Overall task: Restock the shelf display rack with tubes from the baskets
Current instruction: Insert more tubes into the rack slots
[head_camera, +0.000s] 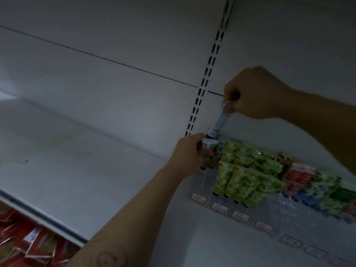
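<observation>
We note the right hand (256,93) at centre right of the frame, its fingers curled round the crimped top end of a pale tube (219,120). The tube hangs almost upright, dark cap downward. Its cap sits just above the left rear corner of the display rack (283,206); we cannot tell whether it touches anything there.

The left hand (188,153), directly below and slightly left, has its fingers closed round a small bundle of tubes (209,149) printed with fruit. The bundle is held upright at the left end of the rack, just beside the first stocked column.

The rack is clear plastic and stands on a white shelf (77,170), running from frame centre toward the lower right. Green tubes (237,176) fill its left columns in stepped rows, caps down. Red and blue tubes (302,180) occupy the columns further right, though their detail is blurred. The leftmost column, beside the left wrist, shows bare plastic.

Price labels (219,208) with red borders line the rack's front edge; their print is unreadable.

A slotted upright (208,74) runs up the back panel behind both hands. Red packets (28,243) lie on the level below, at lower left of the frame.
</observation>
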Motion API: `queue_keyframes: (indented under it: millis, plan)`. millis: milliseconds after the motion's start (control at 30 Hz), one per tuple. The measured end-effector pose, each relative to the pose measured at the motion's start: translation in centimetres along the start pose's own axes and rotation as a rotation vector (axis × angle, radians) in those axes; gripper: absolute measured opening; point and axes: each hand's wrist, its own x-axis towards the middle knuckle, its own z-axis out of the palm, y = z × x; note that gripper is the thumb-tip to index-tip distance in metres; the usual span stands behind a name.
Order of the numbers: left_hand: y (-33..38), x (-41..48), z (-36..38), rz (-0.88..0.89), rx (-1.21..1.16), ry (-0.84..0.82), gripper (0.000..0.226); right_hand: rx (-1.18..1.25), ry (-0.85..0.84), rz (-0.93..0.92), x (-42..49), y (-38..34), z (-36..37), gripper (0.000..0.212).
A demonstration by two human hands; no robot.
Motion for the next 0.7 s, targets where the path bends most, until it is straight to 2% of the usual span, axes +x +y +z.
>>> queue_keyframes:
  millis: [67,133,233,300,433,567,633,700]
  plan:
    - [-0.1,0.2,-0.1,-0.001,-0.003,0.001,0.012,0.041,-0.058,-0.013,-0.2,0.0,-1.6,0.019]
    - [-0.1,0.1,-0.1,-0.008,-0.026,-0.015,0.013,0.072,-0.041,0.0,-1.0,0.3,-1.4,0.026]
    - [0.0,0.2,-0.4,-0.016,-0.036,-0.045,0.015,0.198,0.011,0.059,-2.1,0.6,-0.6,0.015]
    - [0.2,0.3,-0.5,-0.011,-0.011,-0.066,0.014,0.326,-0.016,0.118,-2.7,0.7,-0.2,0.01]
    - [0.0,0.6,-0.5,-0.05,-0.017,-0.08,0.02,0.45,0.019,0.215,-3.1,1.2,-0.1,0.026]
    - [-0.4,0.6,-0.1,-0.061,-0.071,-0.08,0.014,0.499,0.081,0.243,-3.3,2.1,-0.1,0.019]
    - [-0.5,0.4,-0.1,-0.043,-0.094,-0.082,0.009,0.582,0.028,0.241,-3.4,2.5,-0.3,0.032]
    - [-0.5,0.4,-0.3,-0.02,-0.081,-0.079,0.018,0.528,-0.09,0.245,-3.4,2.7,-0.1,0.044]
